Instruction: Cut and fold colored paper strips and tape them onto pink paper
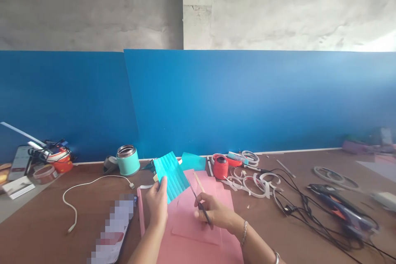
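My left hand (157, 203) is closed on a turquoise sheet of paper (172, 176) with pleat-like creases, thumb on its front face, and holds it tilted above the pink sheets. In my right hand (218, 213) is a pair of scissors (208, 219) with dark handles, my fingers in and around the grips. The blades point up and left, close to the lower right edge of the turquoise paper. Whether they touch it I cannot tell. Under both hands lie overlapping pink paper sheets (198, 225). Another turquoise piece (194, 161) lies flat behind them.
A red thread spool (220, 168) and curled white paper strips (255, 185) lie right of the sheets. Farther right are black cables (305, 204) and a blurred glue gun (349, 214). At left are a turquoise cup (128, 163), a white cable (74, 185) and a phone (114, 231).
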Motion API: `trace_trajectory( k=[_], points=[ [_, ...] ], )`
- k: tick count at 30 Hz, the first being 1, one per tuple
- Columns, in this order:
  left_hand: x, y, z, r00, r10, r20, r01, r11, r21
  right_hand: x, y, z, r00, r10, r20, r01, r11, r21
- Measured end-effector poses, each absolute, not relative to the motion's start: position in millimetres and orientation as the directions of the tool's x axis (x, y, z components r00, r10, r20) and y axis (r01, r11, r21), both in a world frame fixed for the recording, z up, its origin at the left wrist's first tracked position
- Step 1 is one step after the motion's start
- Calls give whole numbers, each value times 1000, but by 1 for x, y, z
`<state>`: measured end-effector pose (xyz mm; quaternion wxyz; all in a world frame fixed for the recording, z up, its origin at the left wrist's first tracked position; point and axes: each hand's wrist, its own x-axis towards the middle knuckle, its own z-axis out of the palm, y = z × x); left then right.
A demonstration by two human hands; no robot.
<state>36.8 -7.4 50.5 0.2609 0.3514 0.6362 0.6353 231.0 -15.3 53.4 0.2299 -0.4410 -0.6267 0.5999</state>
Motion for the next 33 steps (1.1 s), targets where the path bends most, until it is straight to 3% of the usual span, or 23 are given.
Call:
trace_trajectory(
  k=[33],
  points=[
    [40, -7, 47, -564, 820, 97, 79, -63, 995, 226, -12, 40, -488, 853, -185, 248, -68, -966]
  ],
)
